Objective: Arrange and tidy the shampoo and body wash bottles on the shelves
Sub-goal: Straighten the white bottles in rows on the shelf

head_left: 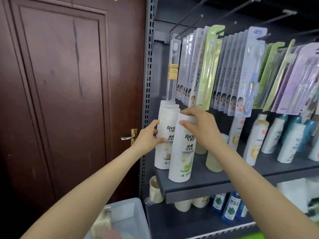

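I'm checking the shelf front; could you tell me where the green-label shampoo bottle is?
The green-label shampoo bottle stands at the shelf's left front edge, right hand gripping its cap.

Two hands on white shampoo bottles at the shelf's left end

The left hand holds the rear bottle; the right hand grips the cap of the front bottle near the shelf front edge.

Bare grey metal shelf lies open in front of the pale translucent cups, between the tall white green-labelled shampoo bottle at the shelf's front left corner and the white and teal bottles further right. Hanging carded toothbrush packs close off the room above, their lower ends just over the bottle caps. On the left, the perforated grey upright post and the dark brown wooden door bound the side.
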Demonstrator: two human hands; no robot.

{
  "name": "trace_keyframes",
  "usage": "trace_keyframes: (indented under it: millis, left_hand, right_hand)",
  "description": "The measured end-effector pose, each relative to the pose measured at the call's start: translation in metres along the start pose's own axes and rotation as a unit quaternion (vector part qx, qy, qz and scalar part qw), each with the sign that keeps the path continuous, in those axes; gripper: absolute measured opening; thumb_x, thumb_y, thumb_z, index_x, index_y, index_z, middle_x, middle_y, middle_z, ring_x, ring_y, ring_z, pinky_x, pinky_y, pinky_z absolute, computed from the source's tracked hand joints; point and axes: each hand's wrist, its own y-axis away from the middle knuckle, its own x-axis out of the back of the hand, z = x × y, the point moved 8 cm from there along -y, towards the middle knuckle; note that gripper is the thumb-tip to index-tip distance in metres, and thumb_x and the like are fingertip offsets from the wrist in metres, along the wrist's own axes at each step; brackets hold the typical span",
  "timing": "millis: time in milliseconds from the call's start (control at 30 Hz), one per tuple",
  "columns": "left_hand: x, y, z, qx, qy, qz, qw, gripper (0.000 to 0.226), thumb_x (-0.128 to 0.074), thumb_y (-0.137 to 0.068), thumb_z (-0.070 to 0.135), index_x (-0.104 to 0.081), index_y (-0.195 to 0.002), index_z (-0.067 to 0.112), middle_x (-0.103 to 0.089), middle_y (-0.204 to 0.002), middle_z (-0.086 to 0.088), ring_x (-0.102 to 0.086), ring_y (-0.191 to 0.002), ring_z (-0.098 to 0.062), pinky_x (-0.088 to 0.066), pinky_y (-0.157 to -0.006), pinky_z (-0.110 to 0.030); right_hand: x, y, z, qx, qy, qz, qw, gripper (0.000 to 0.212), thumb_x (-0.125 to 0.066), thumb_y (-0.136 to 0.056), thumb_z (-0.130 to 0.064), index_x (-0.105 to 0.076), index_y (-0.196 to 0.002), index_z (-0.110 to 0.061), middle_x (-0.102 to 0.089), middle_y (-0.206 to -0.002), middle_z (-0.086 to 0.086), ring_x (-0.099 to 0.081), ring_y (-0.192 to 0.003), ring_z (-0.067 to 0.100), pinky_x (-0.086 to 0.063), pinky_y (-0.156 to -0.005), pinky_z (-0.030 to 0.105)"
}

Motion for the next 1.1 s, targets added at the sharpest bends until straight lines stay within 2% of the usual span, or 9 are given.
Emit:
trace_keyframes:
  millis: [100,167,267,367,667,800,900,1000,1100]
  left_hand:
    - [-0.002,0.002,-0.007,0.001,-0.045,-0.014,0.999,0.054,-0.071,-0.081,0.014,-0.043,-0.126,0.024,-0.061,-0.089,0.003,-0.061,-0.076,-0.009,-0.049,-0.065,-0.023]
    - [-0.003,0.002,-0.010,0.003,-0.036,-0.007,0.999,0.053,-0.070,-0.081,0.013,-0.043,-0.125,0.024,-0.062,-0.091,0.000,-0.060,-0.074,-0.009,-0.052,-0.065,-0.025]
    - [-0.008,-0.001,-0.011,0.005,-0.015,-0.006,1.000,0.052,-0.070,-0.082,0.012,-0.043,-0.125,0.024,-0.063,-0.092,-0.005,-0.064,-0.078,-0.017,-0.058,-0.065,-0.030]
    - [-0.011,-0.002,-0.011,0.006,-0.007,-0.004,1.000,0.050,-0.070,-0.081,0.013,-0.045,-0.123,0.026,-0.064,-0.093,-0.005,-0.066,-0.080,-0.020,-0.059,-0.070,-0.038]
    - [-0.019,0.000,-0.012,0.010,0.028,-0.006,1.000,0.049,-0.069,-0.083,0.015,-0.044,-0.120,0.034,-0.061,-0.096,-0.005,-0.066,-0.084,-0.023,-0.058,-0.075,-0.042]
    - [-0.009,-0.003,-0.005,0.011,-0.010,-0.024,1.000,0.050,-0.070,-0.082,0.019,-0.043,-0.120,0.037,-0.061,-0.101,0.000,-0.064,-0.084,-0.014,-0.055,-0.079,-0.034]
    - [0.021,-0.010,0.016,-0.037,-0.005,0.046,0.998,0.041,-0.057,-0.087,0.006,-0.050,-0.122,0.026,-0.062,-0.112,0.003,-0.062,-0.093,-0.015,-0.051,-0.084,-0.027]
    - [0.048,-0.020,0.044,-0.104,-0.021,0.111,0.988,0.045,-0.040,-0.090,-0.006,-0.053,-0.125,0.019,-0.059,-0.117,0.004,-0.055,-0.106,-0.011,-0.040,-0.085,-0.011]
    - [0.043,-0.039,0.060,-0.146,-0.117,0.064,0.980,0.052,-0.037,-0.093,-0.006,-0.042,-0.139,0.018,-0.047,-0.137,-0.004,-0.043,-0.124,-0.015,-0.028,-0.097,-0.012]
  right_hand:
    - [-0.001,0.000,0.001,0.001,-0.005,-0.005,1.000,0.035,-0.068,-0.085,-0.015,-0.062,-0.118,-0.011,-0.061,-0.120,0.002,-0.053,-0.114,0.016,-0.032,-0.093,0.017]
    - [-0.002,-0.001,0.000,0.001,-0.009,-0.009,1.000,0.035,-0.068,-0.085,-0.015,-0.062,-0.118,-0.010,-0.061,-0.120,0.003,-0.053,-0.114,0.017,-0.032,-0.094,0.018]
    - [-0.003,-0.001,0.001,-0.002,-0.018,-0.004,1.000,0.034,-0.068,-0.084,-0.015,-0.062,-0.118,-0.010,-0.061,-0.121,0.003,-0.053,-0.115,0.018,-0.033,-0.095,0.020]
    - [-0.004,0.000,0.002,0.000,-0.022,0.002,1.000,0.034,-0.068,-0.084,-0.014,-0.062,-0.117,-0.009,-0.060,-0.120,0.003,-0.052,-0.114,0.017,-0.032,-0.093,0.016]
    - [-0.002,0.002,0.001,0.011,-0.020,0.001,1.000,0.032,-0.068,-0.084,-0.014,-0.062,-0.115,-0.009,-0.060,-0.117,0.003,-0.053,-0.112,0.017,-0.031,-0.089,0.015]
    - [-0.001,-0.005,-0.002,0.006,-0.012,-0.020,1.000,0.035,-0.064,-0.088,-0.026,-0.060,-0.121,-0.014,-0.059,-0.125,0.000,-0.052,-0.118,0.014,-0.033,-0.092,0.017]
    - [0.001,-0.016,-0.008,0.017,0.007,-0.035,0.999,0.043,-0.060,-0.090,-0.033,-0.054,-0.131,-0.018,-0.054,-0.133,-0.001,-0.049,-0.121,0.012,-0.029,-0.089,0.015]
    - [-0.002,-0.026,-0.013,0.020,0.023,-0.070,0.997,0.051,-0.058,-0.091,-0.037,-0.047,-0.138,-0.020,-0.049,-0.140,-0.001,-0.047,-0.126,0.015,-0.031,-0.094,0.020]
    - [-0.011,-0.032,-0.009,0.007,0.032,-0.121,0.992,0.053,-0.057,-0.092,-0.040,-0.045,-0.140,-0.020,-0.046,-0.144,-0.001,-0.044,-0.130,0.016,-0.033,-0.100,0.026]
